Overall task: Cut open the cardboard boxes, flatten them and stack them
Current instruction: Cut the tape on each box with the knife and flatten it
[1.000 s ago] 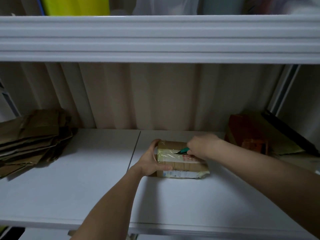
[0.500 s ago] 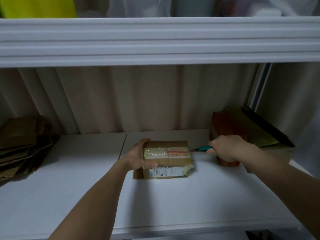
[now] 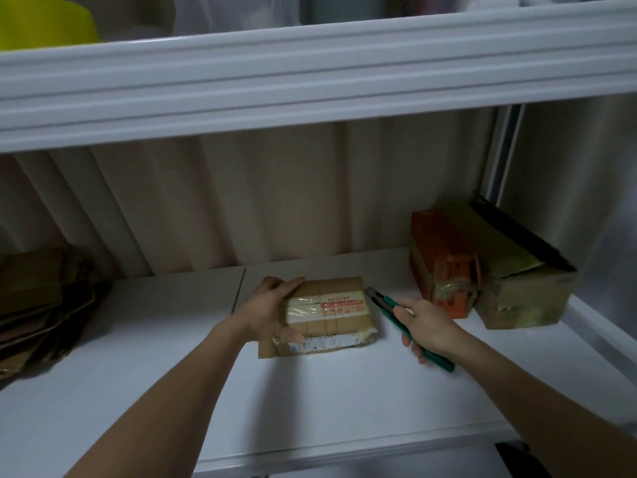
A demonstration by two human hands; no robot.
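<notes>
Right hand (image 3: 425, 326) has drawn the knife (image 3: 389, 310) off the box (image 3: 331, 305) toward 3 o'clock, fingers wrapped on handle; left hand (image 3: 272, 312) grips box's 9 o'clock end.

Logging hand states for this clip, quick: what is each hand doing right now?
Left hand: grips the left end of the taped cardboard box.
Right hand: holds the green utility knife, its tip beside the box.

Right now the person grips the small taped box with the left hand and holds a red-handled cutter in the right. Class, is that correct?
Not quite. The head view shows the cutter has a green handle, not red. The rest stands: the left hand grips the small taped box, and the right hand holds the cutter.
</notes>
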